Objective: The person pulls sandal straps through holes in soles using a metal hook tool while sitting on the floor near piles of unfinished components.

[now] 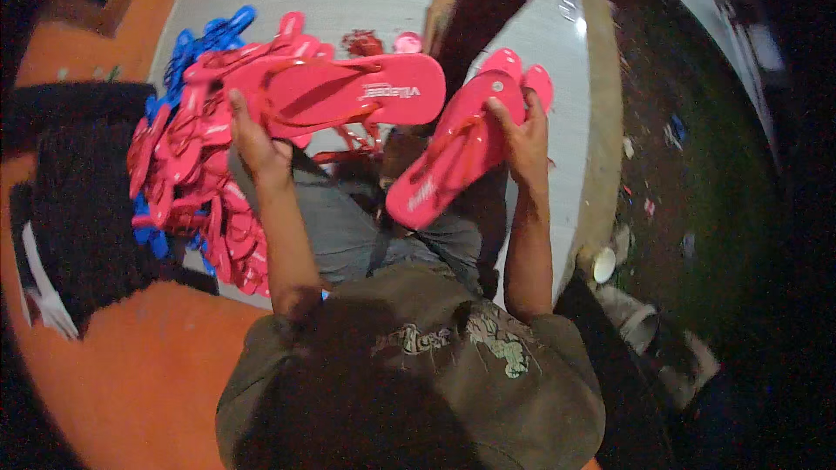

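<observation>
My left hand (pixel 261 144) is closed on one end of a pink flip-flop (pixel 326 100), which lies sideways with its red strap facing up. In my right hand (pixel 525 144) is another pink flip-flop (pixel 448 170), gripped at one end and slanting down toward my lap. The two flip-flops are close but apart. Just beyond my right hand show the rounded ends of two more pink flip-flops (pixel 540 83); whether that hand also holds them I cannot tell. Red straps (pixel 357 146) lie below the left flip-flop, partly hidden.
A heap of pink flip-flops (pixel 178 152) spreads at my left, with blue flip-flops (pixel 213 39) at its far edge. Beyond my hands lie a small red bunch (pixel 361 42) and a round pink piece (pixel 407 42). A white cup-like thing (pixel 603 265) stands at the right.
</observation>
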Motion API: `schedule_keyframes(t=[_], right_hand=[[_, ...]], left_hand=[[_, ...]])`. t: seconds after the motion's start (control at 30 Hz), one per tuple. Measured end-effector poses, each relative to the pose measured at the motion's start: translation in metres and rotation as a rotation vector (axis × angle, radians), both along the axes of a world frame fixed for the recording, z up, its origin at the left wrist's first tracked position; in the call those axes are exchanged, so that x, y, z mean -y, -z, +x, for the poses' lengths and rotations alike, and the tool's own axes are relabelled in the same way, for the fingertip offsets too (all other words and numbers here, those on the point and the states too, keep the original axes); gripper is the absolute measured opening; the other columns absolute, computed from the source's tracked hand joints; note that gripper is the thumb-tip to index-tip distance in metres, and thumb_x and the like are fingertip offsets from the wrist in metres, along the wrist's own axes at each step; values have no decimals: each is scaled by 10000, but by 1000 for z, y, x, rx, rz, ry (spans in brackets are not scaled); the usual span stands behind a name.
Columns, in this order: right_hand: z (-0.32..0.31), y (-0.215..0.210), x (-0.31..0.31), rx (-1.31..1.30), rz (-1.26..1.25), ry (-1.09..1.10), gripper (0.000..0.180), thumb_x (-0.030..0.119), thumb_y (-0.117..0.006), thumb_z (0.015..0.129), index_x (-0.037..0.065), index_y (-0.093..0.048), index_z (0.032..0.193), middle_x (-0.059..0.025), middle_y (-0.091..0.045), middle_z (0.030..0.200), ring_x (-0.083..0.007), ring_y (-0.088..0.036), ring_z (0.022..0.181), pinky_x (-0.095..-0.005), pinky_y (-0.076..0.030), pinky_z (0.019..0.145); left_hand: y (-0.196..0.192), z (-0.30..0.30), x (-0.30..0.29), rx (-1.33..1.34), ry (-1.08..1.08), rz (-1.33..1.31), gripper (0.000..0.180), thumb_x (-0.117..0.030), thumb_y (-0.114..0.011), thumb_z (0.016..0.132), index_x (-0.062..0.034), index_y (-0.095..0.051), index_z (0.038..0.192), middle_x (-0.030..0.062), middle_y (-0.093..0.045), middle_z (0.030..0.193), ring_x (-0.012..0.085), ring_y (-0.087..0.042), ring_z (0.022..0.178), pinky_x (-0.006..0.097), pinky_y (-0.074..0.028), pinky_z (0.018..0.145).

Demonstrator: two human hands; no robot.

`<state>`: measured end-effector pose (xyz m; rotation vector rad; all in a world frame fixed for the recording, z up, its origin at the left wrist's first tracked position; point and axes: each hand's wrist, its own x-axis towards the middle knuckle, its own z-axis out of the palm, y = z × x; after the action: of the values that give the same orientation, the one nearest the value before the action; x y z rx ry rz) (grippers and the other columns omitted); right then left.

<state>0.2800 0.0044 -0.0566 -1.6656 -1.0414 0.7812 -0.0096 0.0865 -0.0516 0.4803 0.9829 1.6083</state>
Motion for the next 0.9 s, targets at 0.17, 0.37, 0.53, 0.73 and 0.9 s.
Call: schedule_keyframes(t=[0.17, 0.37, 0.53, 0.73, 0.9], right_hand=[[27, 44, 56, -310, 20, 198, 423, 291, -607, 772, -32, -490, 1020, -113, -563, 960, -173, -532, 855, -292, -409, 786], [22, 69, 77, -269, 25, 191, 341, 224, -616, 774, -5, -492, 995, -85, -560, 938, -150, -526, 855, -281, -408, 783], [27, 74, 74, -274, -81, 59, 422, 197, -645, 740, -9, -465, 1062, -111, -545, 1008, -182, -523, 914, -307, -397, 830], [23, 16, 83, 223, 22, -281, 398, 266, -719, 628, 112, -599, 975, -186, -258, 1325, -317, -241, 1243, -398, -235, 997], [27, 17, 73, 279, 28, -380, 379, 308, -761, 552, 111, -611, 839, -171, -200, 1358, -322, -184, 1266, -404, -202, 1010]], left_hand=[[29, 50, -14, -145, 211, 69, 305, -295, -487, 862, -25, -515, 1001, 31, -561, 852, 121, -558, 749, 284, -482, 649], [26, 74, -3, -612, 317, 64, 297, -283, -487, 867, -11, -533, 977, 0, -542, 776, 79, -500, 665, 232, -426, 616], [76, 61, -25, -929, 670, 165, 323, -293, -487, 859, 11, -558, 941, 59, -592, 860, 107, -531, 724, 249, -426, 678], [62, 86, 14, -720, 734, 60, 372, -331, -503, 839, 18, -545, 960, 79, -591, 823, 135, -528, 759, 271, -420, 698], [71, 116, 87, -883, 884, -46, 406, -300, -556, 812, -1, -482, 1076, 61, -558, 958, 136, -517, 862, 279, -409, 776]])
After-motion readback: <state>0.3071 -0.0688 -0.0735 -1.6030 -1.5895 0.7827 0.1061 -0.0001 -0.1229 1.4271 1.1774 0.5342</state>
